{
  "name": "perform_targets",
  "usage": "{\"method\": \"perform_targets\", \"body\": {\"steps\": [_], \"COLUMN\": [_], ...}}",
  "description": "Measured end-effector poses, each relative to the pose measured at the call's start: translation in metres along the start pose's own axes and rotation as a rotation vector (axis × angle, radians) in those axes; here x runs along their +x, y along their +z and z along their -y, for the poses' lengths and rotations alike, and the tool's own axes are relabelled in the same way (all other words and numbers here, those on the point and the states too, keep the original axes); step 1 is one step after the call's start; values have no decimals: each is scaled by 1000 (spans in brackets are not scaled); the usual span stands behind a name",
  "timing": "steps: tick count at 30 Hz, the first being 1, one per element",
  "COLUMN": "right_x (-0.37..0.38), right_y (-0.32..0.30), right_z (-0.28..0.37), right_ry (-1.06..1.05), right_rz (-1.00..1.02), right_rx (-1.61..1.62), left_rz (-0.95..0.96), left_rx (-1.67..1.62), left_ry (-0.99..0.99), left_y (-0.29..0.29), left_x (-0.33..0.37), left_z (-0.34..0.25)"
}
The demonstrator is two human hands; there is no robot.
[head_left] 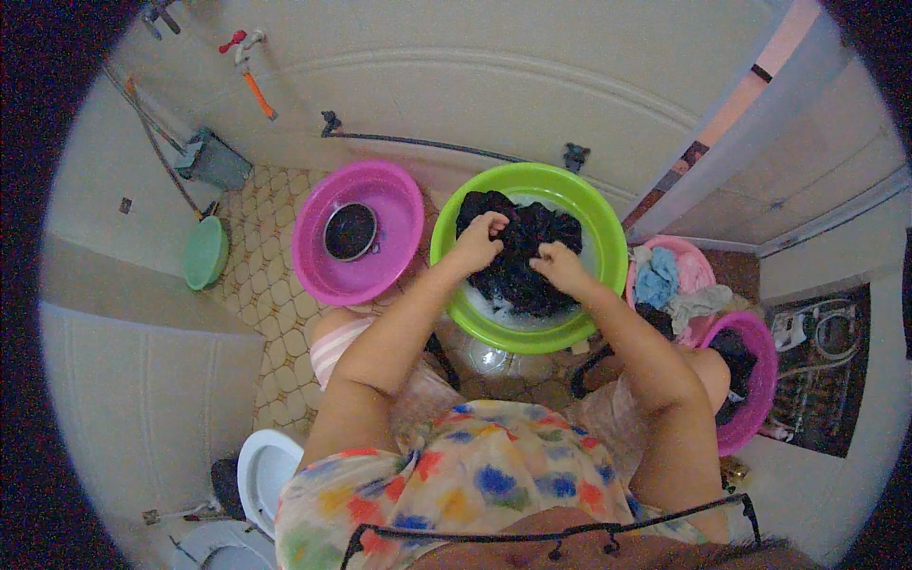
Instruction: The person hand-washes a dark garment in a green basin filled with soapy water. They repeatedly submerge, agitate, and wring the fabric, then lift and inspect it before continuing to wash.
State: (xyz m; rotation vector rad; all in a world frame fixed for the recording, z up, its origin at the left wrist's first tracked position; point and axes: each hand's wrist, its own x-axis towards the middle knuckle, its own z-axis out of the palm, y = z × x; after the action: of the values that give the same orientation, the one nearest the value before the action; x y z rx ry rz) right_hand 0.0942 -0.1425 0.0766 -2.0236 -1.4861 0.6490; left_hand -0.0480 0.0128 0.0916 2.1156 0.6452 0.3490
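Note:
Wet black cloth [521, 282] is bunched in a lime green basin [608, 214] with whitish, sudsy water around it. My left hand [482, 243] is on the upper left of the cloth, its fingers curled into the fabric. A short way to the right, my right hand [560, 266] pinches the cloth between thumb and bent fingers. Both forearms reach over the near rim. The cloth's exact garment kind does not show.
Left of the green basin stands a pink basin [313, 256] with a round dark-centred thing [351, 232] inside. At right are a pink tub of mixed clothes [655, 275] and a magenta basin [768, 380] of dark clothes. A tap [249, 43] juts from the wall; a toilet is behind left.

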Motion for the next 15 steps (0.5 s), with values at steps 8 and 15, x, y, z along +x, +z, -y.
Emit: {"method": "perform_targets", "body": {"steps": [8, 15], "right_x": [7, 3], "right_y": [-72, -111], "right_z": [38, 49], "right_ry": [202, 140], "right_rz": [-176, -309], "right_rx": [1123, 1245], "left_rz": [247, -101], "left_rx": [423, -69], "left_ry": [-22, -146], "left_y": [8, 3], "left_x": [-17, -3], "left_z": [-11, -18]}}
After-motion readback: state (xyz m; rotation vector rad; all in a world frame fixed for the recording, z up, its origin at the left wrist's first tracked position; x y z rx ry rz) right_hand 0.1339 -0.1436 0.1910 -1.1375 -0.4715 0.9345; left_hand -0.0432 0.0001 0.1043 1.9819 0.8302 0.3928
